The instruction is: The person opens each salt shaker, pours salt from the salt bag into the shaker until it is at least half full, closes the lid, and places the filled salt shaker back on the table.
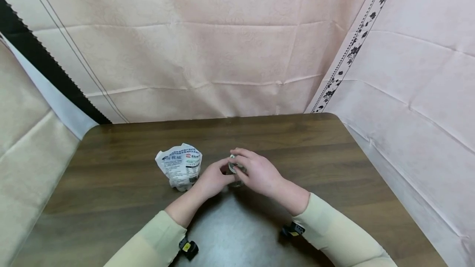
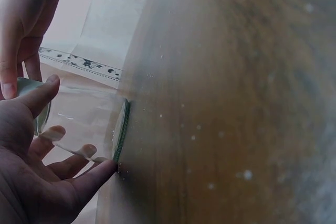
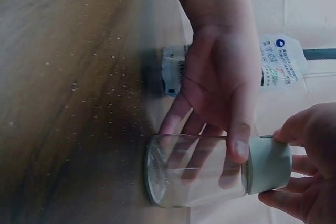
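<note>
The glass jar [image 3: 205,174] is gripped by the left hand [image 1: 214,180], with the thumb laid on one side and the fingers curled round the other. Its pale green lid [image 3: 269,165] is pinched between the thumb and fingers of the right hand [image 1: 261,173]. The jar is located near the middle of the table [image 1: 122,213], held upright with its base down at the table top. In the head view, most of the jar is covered by the hands; its clear wall and the full side of the lid are shown by the right wrist view, and its base rim is shown by the left wrist view. A white packet [image 1: 180,166] is placed just beside the left hand, on its outer side. Chinese characters are printed on it in blue, with red and green marks; the small text is too fine to be read. A small camera [image 1: 188,248] is worn at each wrist, below the pale sleeves [image 1: 156,240]. Behind the table, a pale cloth [image 1: 208,61] is hung, and a floral border [image 1: 354,48] is seen at the right.
</note>
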Demonstrator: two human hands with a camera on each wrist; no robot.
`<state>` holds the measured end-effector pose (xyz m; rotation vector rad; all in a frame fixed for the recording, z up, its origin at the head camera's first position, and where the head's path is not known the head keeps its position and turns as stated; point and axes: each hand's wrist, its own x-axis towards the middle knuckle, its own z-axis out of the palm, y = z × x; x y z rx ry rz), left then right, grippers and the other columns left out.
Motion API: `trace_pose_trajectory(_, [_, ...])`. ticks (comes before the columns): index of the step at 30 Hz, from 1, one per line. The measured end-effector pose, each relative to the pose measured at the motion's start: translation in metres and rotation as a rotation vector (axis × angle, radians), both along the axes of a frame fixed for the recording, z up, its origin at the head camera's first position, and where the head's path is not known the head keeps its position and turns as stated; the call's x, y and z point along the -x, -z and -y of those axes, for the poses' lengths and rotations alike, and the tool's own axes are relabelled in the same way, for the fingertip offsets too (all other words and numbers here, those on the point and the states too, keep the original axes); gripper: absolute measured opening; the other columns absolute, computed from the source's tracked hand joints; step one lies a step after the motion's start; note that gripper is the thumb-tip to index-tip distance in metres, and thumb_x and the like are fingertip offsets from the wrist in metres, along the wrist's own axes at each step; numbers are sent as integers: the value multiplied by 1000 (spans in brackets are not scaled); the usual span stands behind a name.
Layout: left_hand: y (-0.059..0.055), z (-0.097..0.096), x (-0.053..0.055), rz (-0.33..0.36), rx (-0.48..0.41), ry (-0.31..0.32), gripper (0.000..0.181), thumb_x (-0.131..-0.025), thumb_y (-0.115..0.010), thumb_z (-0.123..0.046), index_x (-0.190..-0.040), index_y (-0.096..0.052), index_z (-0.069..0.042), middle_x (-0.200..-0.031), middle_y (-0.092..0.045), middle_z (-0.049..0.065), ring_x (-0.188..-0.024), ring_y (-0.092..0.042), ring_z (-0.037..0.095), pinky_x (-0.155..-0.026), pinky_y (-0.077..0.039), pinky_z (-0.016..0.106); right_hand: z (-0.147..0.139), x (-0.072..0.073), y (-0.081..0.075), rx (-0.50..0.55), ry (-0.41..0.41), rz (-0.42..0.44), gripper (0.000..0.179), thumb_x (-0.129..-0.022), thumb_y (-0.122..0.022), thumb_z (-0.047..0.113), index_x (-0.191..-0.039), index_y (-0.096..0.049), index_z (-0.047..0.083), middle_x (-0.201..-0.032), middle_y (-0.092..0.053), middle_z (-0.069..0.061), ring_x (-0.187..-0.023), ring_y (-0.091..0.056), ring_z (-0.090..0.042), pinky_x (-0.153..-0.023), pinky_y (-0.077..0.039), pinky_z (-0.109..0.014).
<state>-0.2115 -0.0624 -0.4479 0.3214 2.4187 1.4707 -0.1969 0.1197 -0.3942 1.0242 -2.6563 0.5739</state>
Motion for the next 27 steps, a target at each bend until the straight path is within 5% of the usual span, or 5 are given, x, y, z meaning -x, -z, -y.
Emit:
trace_pose_trajectory(7, [0,-2,2,-1,-18,5,57,-88,-72,-47,-139,-56,-29,-126,-63,0,-113,-58,22,-89,-48,45,-4,2,-1,-1,-3,22,24,-95,-68,19,-118,-71,12,-136,-59,-5,-125,-56,-21,-83,-54,-33])
trace_pose_trajectory(15, [4,0,-2,-1,10,-4,56,-86,-72,-52,-136,-57,-29,-117,-65,-2,-108,-59,21,-85,-49,43,-1,5,-11,-60,28,130,29,-98,-64,30,-124,-69,19,-140,-55,-4,-124,-55,-23,-89,-52,-38])
trace_pose_trajectory(27, [4,1,-2,-33,27,18,60,-85,-71,-57,-138,-55,-36,-131,-61,-3,-117,-58,19,-91,-49,45,17,5,-27,-147,164,76,24,-93,-70,34,-107,-75,15,-104,-64,1,-93,-62,-17,-74,-54,-30])
